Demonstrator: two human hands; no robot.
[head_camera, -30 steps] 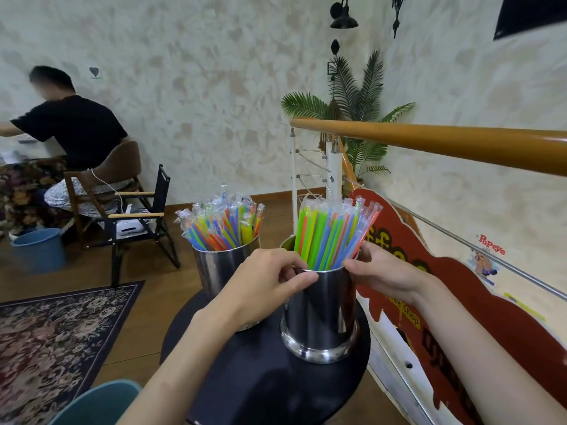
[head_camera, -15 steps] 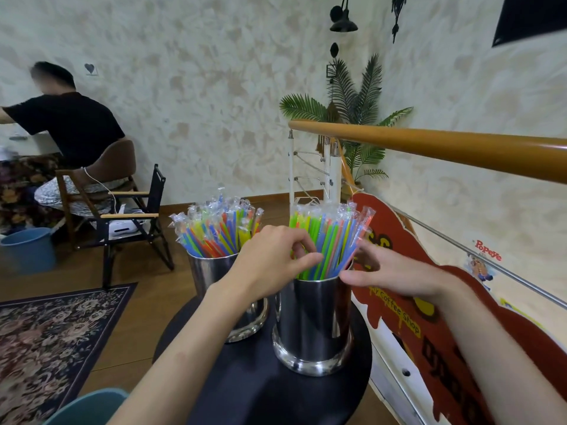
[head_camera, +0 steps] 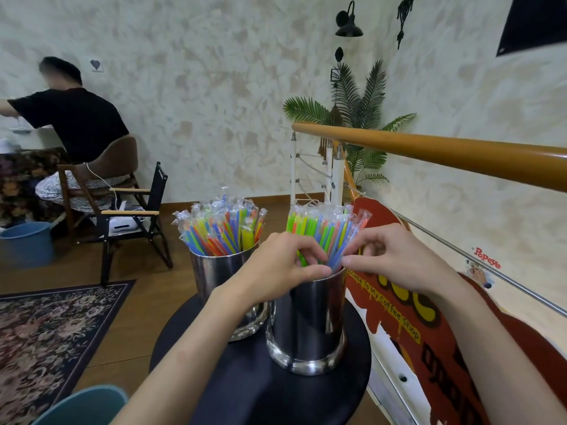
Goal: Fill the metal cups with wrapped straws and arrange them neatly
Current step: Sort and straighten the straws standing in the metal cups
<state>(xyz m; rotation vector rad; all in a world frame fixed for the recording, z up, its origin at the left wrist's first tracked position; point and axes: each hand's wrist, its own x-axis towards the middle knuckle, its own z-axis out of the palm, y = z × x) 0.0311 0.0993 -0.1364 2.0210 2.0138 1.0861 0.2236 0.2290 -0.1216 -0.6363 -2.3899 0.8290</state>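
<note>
While both hands pinch wrapped straws point(head_camera: 322, 234) in the near metal cup point(head_camera: 310, 320), a round black tabletop point(head_camera: 276, 394) carries it.
Left hand point(head_camera: 276, 268) and right hand point(head_camera: 389, 259) grip straws; wooden floor point(head_camera: 144, 302), patterned rug point(head_camera: 46, 329), textured wall point(head_camera: 214, 102) surround.

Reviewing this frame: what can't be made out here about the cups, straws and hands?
Head view only:
- Lower straws in the near cup: hidden by its metal wall.
- Near cup's rim: partly covered by the left hand and right hand.
- Far cup: base hidden behind the left forearm.
- Left fingertips: buried among the straws, grip unclear.
- Round table: near edge cut off by the frame.
</note>
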